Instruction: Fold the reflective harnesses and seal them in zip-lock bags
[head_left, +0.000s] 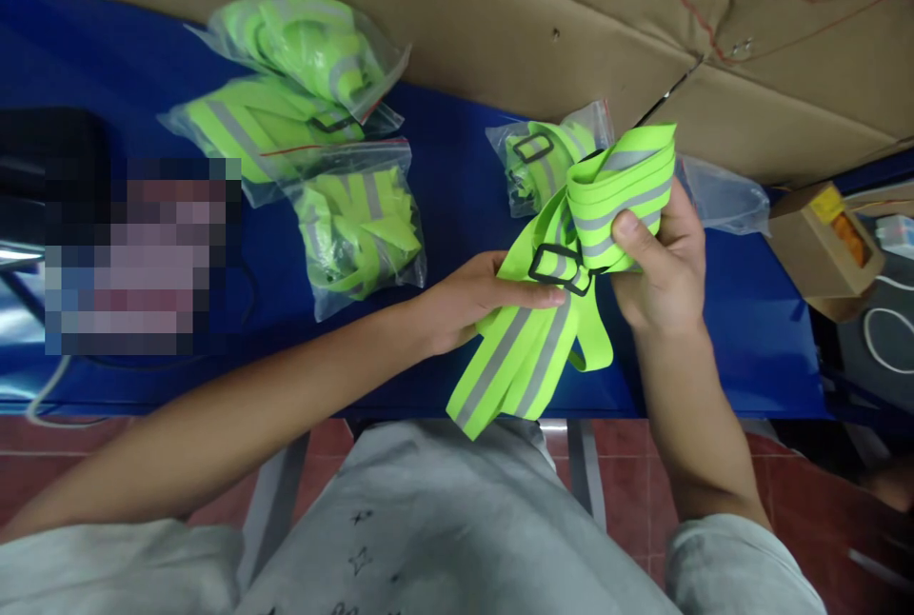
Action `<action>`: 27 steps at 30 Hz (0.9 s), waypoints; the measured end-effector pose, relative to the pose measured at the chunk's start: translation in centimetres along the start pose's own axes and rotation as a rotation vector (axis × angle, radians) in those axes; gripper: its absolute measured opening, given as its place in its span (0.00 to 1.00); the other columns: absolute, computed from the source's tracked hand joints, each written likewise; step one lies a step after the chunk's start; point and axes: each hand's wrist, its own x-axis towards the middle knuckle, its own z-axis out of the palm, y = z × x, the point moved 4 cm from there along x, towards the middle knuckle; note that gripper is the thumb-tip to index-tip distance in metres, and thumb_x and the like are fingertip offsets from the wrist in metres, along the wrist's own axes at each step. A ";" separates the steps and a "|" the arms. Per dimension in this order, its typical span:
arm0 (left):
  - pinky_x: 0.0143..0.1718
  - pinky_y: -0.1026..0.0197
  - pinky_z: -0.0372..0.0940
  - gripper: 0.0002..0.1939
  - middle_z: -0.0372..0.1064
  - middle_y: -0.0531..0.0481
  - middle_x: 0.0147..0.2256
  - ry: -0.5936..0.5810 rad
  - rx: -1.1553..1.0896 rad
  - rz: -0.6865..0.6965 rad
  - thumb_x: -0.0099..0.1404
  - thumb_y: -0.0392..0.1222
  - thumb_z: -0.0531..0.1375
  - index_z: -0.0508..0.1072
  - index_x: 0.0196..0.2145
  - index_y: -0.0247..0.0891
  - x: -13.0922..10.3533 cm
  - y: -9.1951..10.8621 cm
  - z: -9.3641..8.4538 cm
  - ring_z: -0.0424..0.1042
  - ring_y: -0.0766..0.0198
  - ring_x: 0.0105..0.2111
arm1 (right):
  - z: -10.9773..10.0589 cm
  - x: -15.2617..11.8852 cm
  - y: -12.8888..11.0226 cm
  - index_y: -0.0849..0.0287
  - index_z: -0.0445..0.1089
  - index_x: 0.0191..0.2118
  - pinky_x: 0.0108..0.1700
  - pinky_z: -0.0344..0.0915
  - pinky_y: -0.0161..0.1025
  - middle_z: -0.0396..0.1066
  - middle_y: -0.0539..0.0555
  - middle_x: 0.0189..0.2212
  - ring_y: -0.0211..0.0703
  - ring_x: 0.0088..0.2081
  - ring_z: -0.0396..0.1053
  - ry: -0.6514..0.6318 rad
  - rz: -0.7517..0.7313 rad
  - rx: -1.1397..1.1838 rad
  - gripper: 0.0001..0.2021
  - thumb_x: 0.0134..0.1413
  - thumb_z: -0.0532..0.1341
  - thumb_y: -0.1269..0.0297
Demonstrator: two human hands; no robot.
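Note:
Between my two hands hangs a neon yellow-green reflective strap (518, 348) with grey stripes, held above the front edge of the blue table. My left hand (482, 296) pinches the strap beside a black buckle (561, 268), its thumb lying across the band. My right hand (664, 263) is closed around a folded bundle of the same strap, thumb pressed on the striped layers. Long loops droop below the buckle. Just behind the bundle lies a clear bag (525, 163) with another green strap and a dark buckle inside.
Several bagged green straps (361, 229) lie at the left on the blue table (457, 168). A flat clear bag (725, 196) sits right of my right hand. Farther right stands an open cardboard box (821, 244). Brown board (500, 15) lines the back. A pixelated patch covers something at the left.

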 end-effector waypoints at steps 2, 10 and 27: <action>0.39 0.55 0.78 0.22 0.83 0.44 0.37 0.000 -0.023 -0.038 0.47 0.41 0.81 0.84 0.39 0.34 0.0 -0.4 0.0 0.81 0.56 0.33 | 0.3 -0.5 0.0 0.42 0.74 0.53 0.61 0.74 0.53 0.77 0.49 0.53 0.55 0.62 0.73 0.059 -0.029 -0.008 0.23 0.52 0.74 0.48; 0.43 0.55 0.76 0.23 0.83 0.42 0.40 -0.108 -0.137 -0.158 0.51 0.45 0.79 0.84 0.43 0.35 0.0 -1.6 0.2 0.82 0.55 0.35 | 0.2 -2.2 -0.3 0.44 0.69 0.62 0.70 0.65 0.60 0.72 0.52 0.60 0.64 0.73 0.59 0.171 0.011 -0.089 0.33 0.51 0.74 0.45; 0.44 0.60 0.72 0.19 0.79 0.52 0.37 -0.238 0.190 0.030 0.53 0.40 0.78 0.82 0.43 0.40 -0.1 -0.2 0.7 0.76 0.64 0.36 | -1.0 -0.3 -2.2 0.46 0.81 0.47 0.49 0.76 0.47 0.80 0.50 0.44 0.51 0.45 0.78 0.054 -0.035 0.001 0.14 0.53 0.73 0.59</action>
